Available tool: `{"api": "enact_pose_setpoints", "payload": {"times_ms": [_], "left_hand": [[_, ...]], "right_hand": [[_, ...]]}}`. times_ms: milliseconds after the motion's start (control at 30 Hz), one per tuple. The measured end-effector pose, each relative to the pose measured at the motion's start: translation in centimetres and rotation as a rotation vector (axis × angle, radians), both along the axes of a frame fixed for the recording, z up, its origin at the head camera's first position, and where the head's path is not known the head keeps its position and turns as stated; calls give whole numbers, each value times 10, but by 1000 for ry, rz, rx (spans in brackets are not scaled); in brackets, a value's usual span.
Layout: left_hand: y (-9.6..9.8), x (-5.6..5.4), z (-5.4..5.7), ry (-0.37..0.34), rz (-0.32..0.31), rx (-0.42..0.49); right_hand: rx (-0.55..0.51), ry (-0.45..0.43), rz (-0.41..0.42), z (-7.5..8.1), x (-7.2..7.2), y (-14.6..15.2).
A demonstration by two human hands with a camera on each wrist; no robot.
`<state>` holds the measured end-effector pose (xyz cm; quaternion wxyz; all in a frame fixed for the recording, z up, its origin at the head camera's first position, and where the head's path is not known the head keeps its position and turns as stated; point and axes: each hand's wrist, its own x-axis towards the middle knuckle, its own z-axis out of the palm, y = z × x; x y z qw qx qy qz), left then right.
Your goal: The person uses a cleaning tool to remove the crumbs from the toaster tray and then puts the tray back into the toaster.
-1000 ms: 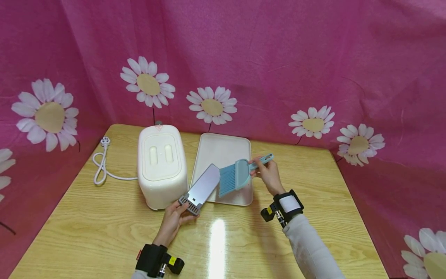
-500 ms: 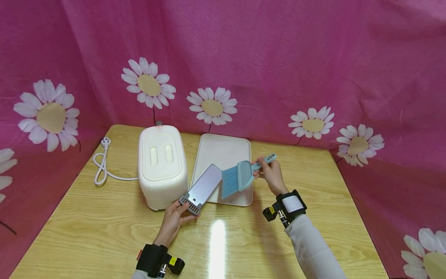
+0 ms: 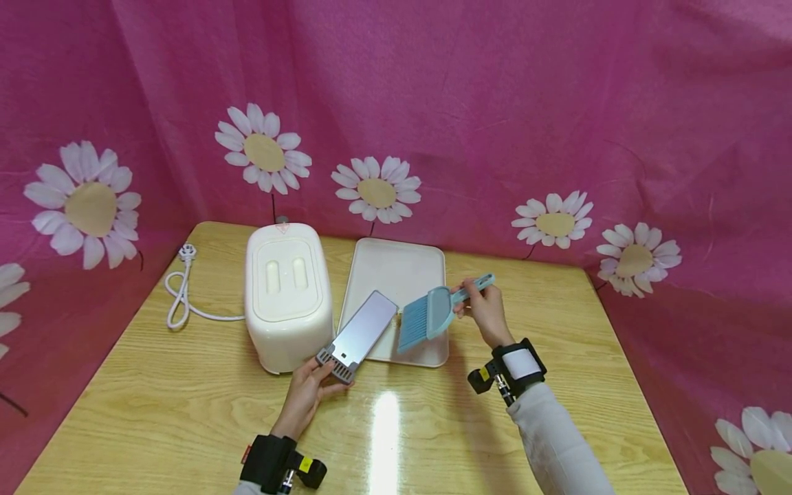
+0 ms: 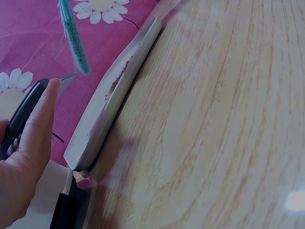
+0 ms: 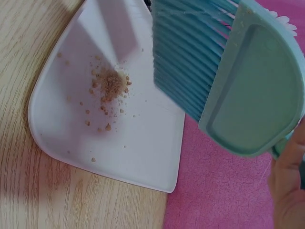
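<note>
In the head view my left hand grips the grey slotted end of a long silver crumb tray, whose far end slants out over the white tray. My right hand holds a light-blue brush by its handle, bristles pointing left and down above the same white tray. The right wrist view shows a small heap of brown crumbs on the tray, with loose bits scattered round it; the bristles are to the right of the heap. Seen from the left wrist, the bristle ends hang above the tray.
Just left of the crumb tray stands a white toaster with a lid on top. Its white cord and plug lie on the wooden table at the left. A pink flowered cloth hangs behind and at both sides.
My right hand has moved slightly right with the brush, so a gap now shows between the bristles and the crumb tray's far end. My left hand stays nearly in place.
</note>
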<state>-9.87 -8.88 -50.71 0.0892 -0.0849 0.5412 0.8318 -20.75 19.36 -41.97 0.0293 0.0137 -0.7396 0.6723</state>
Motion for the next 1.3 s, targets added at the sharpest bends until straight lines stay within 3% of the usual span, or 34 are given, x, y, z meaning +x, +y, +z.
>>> {"api": "enact_pose_setpoints", "payload": {"times_ms": [67, 100, 167, 267, 300, 333, 400, 533, 667, 700, 833, 867, 967, 1067, 1100, 1233, 1300], "left_hand": [[0, 0, 0, 2, 0, 3], [0, 0, 0, 3, 0, 6], [0, 0, -1, 2, -1, 9], [0, -1, -1, -14, 2, 8], [0, -1, -1, -21, 3, 5], [0, -1, -2, -28, 3, 2], [0, -1, -2, -40, 7, -1], [1, -1, -2, -40, 2, -2], [1, 0, -2, -31, -5, -7], [0, 0, -3, -31, -5, -10], [0, -1, -3, -38, 3, -18], [0, -1, -4, -41, 4, -17], [0, 0, -4, -50, 8, -13], [0, 0, -4, -51, 7, -9], [0, 0, -4, -50, 7, -9], [0, 1, -4, -40, 7, -6], [-1, 1, -4, -38, 8, -5]], "right_hand": [[-23, 18, -13, 2, 2, 0], [-67, 44, 11, -16, -10, 7], [-126, 93, 52, -34, -20, 15], [-169, 119, 117, -42, -25, 17], [-172, 123, 136, -41, -24, 15], [-145, 121, 133, -24, -13, 8], [-114, 115, 140, -10, -3, -1], [-142, 125, 168, -10, -2, -2], [-128, 75, 116, -11, -3, 1], [-83, 42, 78, -2, 3, -3], [-77, 31, 58, -7, 2, 0], [-108, 50, 85, -25, -8, 8], [-121, 73, 92, -27, -6, 10], [-110, 34, 73, -26, -6, 11], [-76, 4, 42, -8, 4, 5], [-54, -18, 46, -7, 5, 7], [-66, 29, 64, -30, -7, 18]]}}
